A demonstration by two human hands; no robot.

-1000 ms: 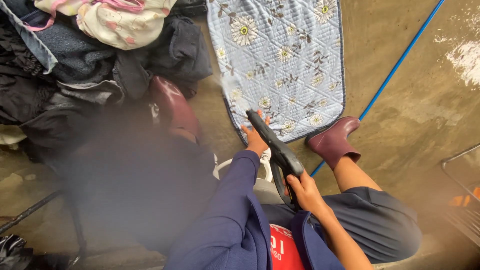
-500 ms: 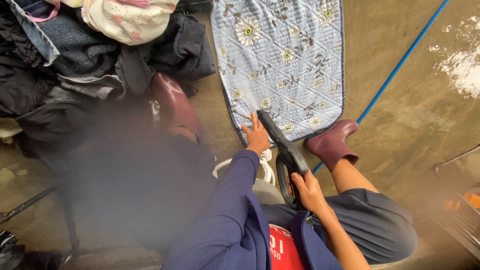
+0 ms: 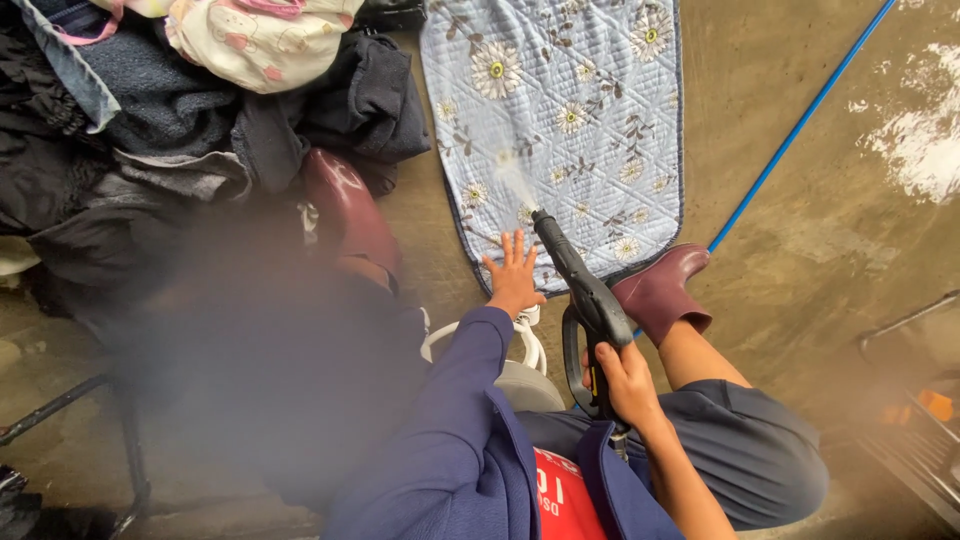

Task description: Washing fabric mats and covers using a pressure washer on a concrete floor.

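Head view: the black pressure-washer spray gun [image 3: 585,300] is gripped at its handle by the right hand [image 3: 622,382], fingers wrapped shut around it, and its nozzle is now seen further up over the near edge of the pale blue quilted mat with a daisy print [image 3: 570,110] than half a second ago. A thin white spray [image 3: 515,180] is thrown onto the mat ahead of the nozzle. The left hand [image 3: 514,275] is pressed flat on the mat's near edge, fingers spread wide, nothing held; a moment ago those fingers were closer together. The maroon rubber boot [image 3: 665,290] is planted just beside the mat's near right corner, touching the thin blue hose [image 3: 790,135] that runs away across the wet concrete floor [image 3: 830,240]. The pile of dark clothes [image 3: 150,130] is banked against the mat's left edge, with a second maroon boot [image 3: 345,210] at its foot. Open floor is left only to the right of the mat.
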